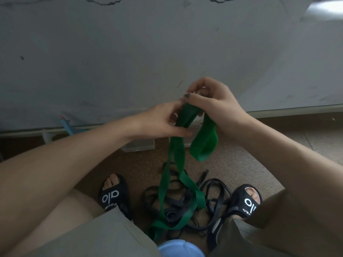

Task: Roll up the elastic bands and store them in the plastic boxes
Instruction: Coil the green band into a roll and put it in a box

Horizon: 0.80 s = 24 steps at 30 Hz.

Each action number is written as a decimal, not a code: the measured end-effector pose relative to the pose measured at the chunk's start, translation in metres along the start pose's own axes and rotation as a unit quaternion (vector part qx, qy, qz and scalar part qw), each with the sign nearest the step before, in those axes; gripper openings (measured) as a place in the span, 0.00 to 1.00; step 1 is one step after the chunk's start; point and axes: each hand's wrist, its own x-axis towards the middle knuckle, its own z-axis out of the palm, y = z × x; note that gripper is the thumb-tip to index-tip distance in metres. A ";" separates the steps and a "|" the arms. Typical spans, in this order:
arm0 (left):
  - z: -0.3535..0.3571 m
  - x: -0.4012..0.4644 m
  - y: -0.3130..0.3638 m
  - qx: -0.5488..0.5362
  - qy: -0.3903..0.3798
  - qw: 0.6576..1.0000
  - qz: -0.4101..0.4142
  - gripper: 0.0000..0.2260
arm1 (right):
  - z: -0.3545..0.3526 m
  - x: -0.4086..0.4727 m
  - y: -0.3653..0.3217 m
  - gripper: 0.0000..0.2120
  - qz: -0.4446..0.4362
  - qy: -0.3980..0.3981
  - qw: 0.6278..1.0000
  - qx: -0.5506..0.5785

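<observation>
Grey wall (130, 52), speckled floor (232, 164) | left hand (159, 121) and right hand (213, 101) both pinch green band (176, 154) at its top | band hangs to black bands (213, 201) between sandals (113, 195)

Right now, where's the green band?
Head view, centre: the green band is pinched at its top by the left hand and right hand, trailing down onto the black bands between the sandals.

Indoor room: speckled floor (232, 164), grey wall (130, 52)
</observation>
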 end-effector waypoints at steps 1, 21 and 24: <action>0.006 0.001 -0.001 -0.014 -0.006 1.000 -0.002 0.27 | -0.001 0.001 -0.001 0.04 0.009 0.005 0.999 0.030; -0.014 -0.003 0.026 -0.080 0.034 0.996 0.015 0.18 | -0.011 -0.006 -0.006 0.14 0.047 -0.097 0.993 -0.055; -0.014 -0.006 0.025 -0.045 0.029 0.998 0.008 0.17 | -0.004 -0.008 -0.006 0.13 0.023 -0.104 0.989 -0.102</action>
